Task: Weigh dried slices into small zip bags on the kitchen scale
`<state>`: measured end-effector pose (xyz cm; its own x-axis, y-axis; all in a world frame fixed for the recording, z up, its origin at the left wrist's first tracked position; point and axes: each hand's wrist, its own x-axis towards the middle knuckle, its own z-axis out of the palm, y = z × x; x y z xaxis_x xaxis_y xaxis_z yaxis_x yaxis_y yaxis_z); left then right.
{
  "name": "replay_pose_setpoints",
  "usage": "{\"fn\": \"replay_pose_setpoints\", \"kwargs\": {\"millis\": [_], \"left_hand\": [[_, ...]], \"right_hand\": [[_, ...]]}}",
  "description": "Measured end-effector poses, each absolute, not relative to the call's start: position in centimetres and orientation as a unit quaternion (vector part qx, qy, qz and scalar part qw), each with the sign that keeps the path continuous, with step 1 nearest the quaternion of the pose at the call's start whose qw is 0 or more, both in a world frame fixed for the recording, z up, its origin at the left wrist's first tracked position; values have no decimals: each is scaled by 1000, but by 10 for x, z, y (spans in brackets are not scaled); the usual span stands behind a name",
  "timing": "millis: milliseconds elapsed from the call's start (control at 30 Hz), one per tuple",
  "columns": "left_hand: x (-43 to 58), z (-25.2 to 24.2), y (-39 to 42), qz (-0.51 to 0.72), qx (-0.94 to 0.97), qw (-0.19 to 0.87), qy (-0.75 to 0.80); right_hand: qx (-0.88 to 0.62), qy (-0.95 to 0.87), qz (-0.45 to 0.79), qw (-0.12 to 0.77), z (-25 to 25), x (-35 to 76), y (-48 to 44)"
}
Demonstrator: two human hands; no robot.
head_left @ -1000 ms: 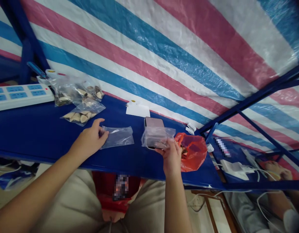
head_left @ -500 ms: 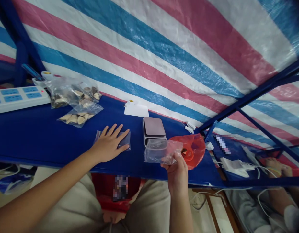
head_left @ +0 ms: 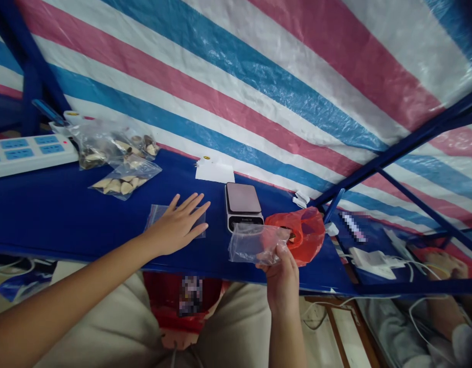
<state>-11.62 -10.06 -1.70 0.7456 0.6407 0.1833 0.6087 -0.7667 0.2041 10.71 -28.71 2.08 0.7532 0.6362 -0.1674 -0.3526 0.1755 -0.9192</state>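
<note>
My left hand point(head_left: 178, 225) is spread, fingers stretched out, over a flat clear plastic bag point(head_left: 155, 213) on the blue table. Whether its palm touches the bag I cannot tell. Between thumb and fingers of my right hand point(head_left: 282, 271) is the edge of a see-through plastic bag point(head_left: 247, 245), which looks empty. That bag hangs just in front of a small digital scale point(head_left: 243, 198) with a bare weighing plate. Behind my right hand lies an open red plastic bag point(head_left: 312, 230) with some dark pieces inside.
Clear bags of pale, shell-like pieces point(head_left: 122, 185) lie at the left, beside a white power strip point(head_left: 36, 153). White paper point(head_left: 215, 171) rests behind the scale. A blue metal bar point(head_left: 397, 148) slants across the right, where another person's hand point(head_left: 445, 263) shows.
My left hand has shifted slightly right, uncovering more of the flat bag's left side. The bag in my right hand has dipped slightly, and the scale's display now shows.
</note>
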Motion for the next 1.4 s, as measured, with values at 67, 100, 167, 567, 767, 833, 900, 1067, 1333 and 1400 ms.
{"fn": "replay_pose_setpoints", "kwargs": {"millis": [67,100,167,567,767,833,900,1067,1333,1400], "left_hand": [[-113,-21,-103,116,935,62,329],[-112,-24,-104,112,935,64,331],[-111,-28,-103,106,935,69,333],[-113,-29,-100,100,937,87,323],[-102,-23,-63,54,937,123,324],[-96,-20,-35,31,932,134,336],[-91,-14,-8,15,924,137,357],[-88,15,-20,200,910,111,345],[-131,45,-163,289,877,199,327],[-142,33,-167,282,876,153,361]], "right_hand": [[-553,-125,327,756,16,111,-290],[-554,-127,328,754,14,113,-292],[-557,-135,331,749,9,117,-294],[-562,-150,313,750,-24,120,-288],[-531,-133,340,764,-21,122,-289],[-529,-132,344,764,-20,121,-288],[-526,-141,350,762,-20,120,-288],[-532,-169,396,729,-15,119,-296],[-540,-262,521,607,5,69,-244],[-600,-326,477,554,9,57,-229]]}}
